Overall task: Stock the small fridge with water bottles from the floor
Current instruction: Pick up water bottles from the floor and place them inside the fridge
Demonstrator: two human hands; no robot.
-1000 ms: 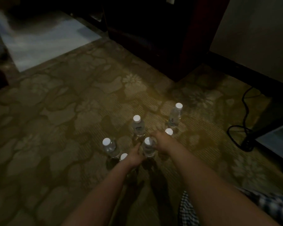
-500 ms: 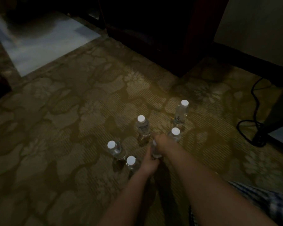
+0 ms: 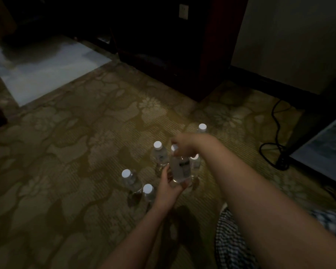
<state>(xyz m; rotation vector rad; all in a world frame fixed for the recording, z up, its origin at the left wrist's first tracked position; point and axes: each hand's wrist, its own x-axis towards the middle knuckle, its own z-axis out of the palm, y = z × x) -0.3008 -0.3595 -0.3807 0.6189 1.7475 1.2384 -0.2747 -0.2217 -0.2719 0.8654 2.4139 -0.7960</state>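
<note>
Clear plastic forms the water bottle point(image 3: 179, 167) at the middle of the frame; it has a white cap and a dark label, and a person looking down on it holds it with both hands. Their left hand point(image 3: 168, 189) comes up from the bottom centre, its grip curled round the bottle's lower body. Their right hand point(image 3: 185, 145) reaches in from the lower right, its grip pinching the cap and neck from above. The dim light hides whether the base touches the carpet point(image 3: 76, 152), which is olive-brown with a large pale flower pattern.

Five more white-capped bottles stand upright on the carpet around it. The second bottle point(image 3: 160, 156) is just beside the held one, on its left. A third bottle point(image 3: 196, 164) is just to its right, partly hidden by it and the right wrist. The farthest bottle point(image 3: 202, 128) shows only its cap and shoulder above the right hand. Toward the lower left stand the left bottle point(image 3: 129, 180) and, just beside the left wrist, the nearest bottle point(image 3: 148, 192).

A dark wooden cabinet point(image 3: 173, 55) fills the upper centre, with a pale wall socket point(image 3: 183, 11) above it. Pale tiled floor point(image 3: 47, 61) lies at the upper left. A black cable point(image 3: 273, 121) loops over the carpet at the right. Checked cloth point(image 3: 229, 247) shows at the lower right beneath the right forearm.
</note>
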